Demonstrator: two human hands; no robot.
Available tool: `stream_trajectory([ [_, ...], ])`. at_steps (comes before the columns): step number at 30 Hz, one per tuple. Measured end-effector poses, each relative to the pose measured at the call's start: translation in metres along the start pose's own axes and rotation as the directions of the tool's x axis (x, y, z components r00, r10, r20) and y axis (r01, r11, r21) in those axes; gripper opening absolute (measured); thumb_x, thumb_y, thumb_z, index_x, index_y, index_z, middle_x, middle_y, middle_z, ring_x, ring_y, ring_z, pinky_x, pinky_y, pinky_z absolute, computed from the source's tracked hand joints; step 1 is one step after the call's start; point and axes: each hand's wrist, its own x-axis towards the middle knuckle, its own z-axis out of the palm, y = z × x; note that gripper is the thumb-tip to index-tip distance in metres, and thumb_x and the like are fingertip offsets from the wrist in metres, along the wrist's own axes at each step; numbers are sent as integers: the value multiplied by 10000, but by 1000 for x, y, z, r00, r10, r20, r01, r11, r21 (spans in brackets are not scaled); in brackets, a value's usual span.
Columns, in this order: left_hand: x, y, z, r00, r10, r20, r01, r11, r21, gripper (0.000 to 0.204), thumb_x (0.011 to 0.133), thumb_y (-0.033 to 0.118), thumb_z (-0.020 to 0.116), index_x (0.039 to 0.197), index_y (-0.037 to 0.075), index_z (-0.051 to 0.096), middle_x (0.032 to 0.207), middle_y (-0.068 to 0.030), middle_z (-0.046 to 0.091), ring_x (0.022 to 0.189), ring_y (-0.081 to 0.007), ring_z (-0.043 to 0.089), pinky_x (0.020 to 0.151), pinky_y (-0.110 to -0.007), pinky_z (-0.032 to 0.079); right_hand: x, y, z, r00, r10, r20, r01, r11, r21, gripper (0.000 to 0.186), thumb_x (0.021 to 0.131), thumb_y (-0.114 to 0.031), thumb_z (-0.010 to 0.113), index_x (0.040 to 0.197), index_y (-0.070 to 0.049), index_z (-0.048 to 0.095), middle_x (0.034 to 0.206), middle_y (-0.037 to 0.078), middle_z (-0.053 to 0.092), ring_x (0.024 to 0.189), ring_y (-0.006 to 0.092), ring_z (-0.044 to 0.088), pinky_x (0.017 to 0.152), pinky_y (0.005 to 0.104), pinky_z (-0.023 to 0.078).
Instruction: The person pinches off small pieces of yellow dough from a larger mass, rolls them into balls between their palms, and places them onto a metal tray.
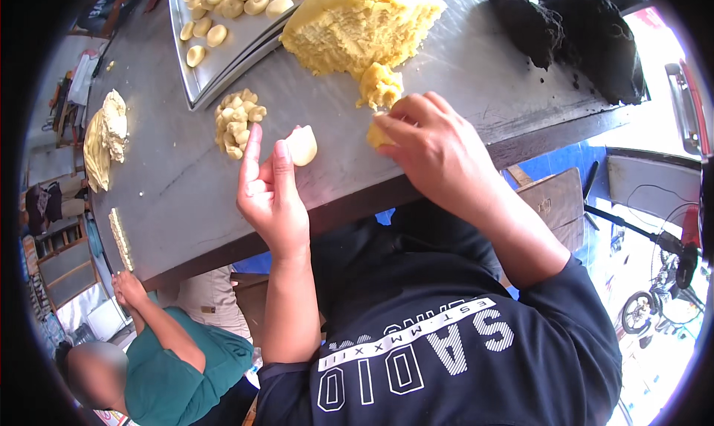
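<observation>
My left hand (274, 203) is raised over the near edge of the table, its index finger stretched out. Between its thumb and fingers it holds a flattened piece of pale dough (303, 146). To the right, my right hand (445, 140) is closed on a small lump of yellow paste (377, 134). Just beyond that hand, a loose chunk of the same paste (381, 85) sits against a large crumbly yellow mound (357, 26). A heap of small pale dough pieces (236, 120) lies on the table, beyond my left hand.
A metal tray (195, 91) with several round dough balls (216, 35) stands at the far left of the metal table (186, 173). Black dough-like masses (587, 43) lie at the far right. At the left, a co-worker in a green shirt (182, 352) handles a dough strip (120, 239) near more dough (108, 140).
</observation>
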Motion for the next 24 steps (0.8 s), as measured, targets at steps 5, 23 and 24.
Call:
stream_trajectory([
  [5,-2,7,11,971,-163,175,189,971,-148,604,1219,201,642,1724,-63,443,1442,-287,769,1274,-256,787,1093,-395,634,20,-26,18,976,-117,-184,151,970,189,192,944,-156,804,1122,-95,765,1079,85,753,1046,331,718,925,451,625],
  [23,23,5,-8,783,327,529,-612,553,565,398,745,199,1049,944,75,728,890,-77,705,753,-328,729,682,-445,587,17,-41,18,950,-312,29,292,915,277,211,890,-162,793,1089,-93,807,1123,91,720,1063,318,750,884,429,655],
  [24,23,11,-8,764,303,570,-594,676,437,464,719,275,1071,957,78,725,885,-80,708,763,-333,735,687,-449,591,24,-34,15,955,-296,-13,279,887,368,252,853,-146,842,1098,-93,814,1144,94,720,1082,322,746,904,439,650],
])
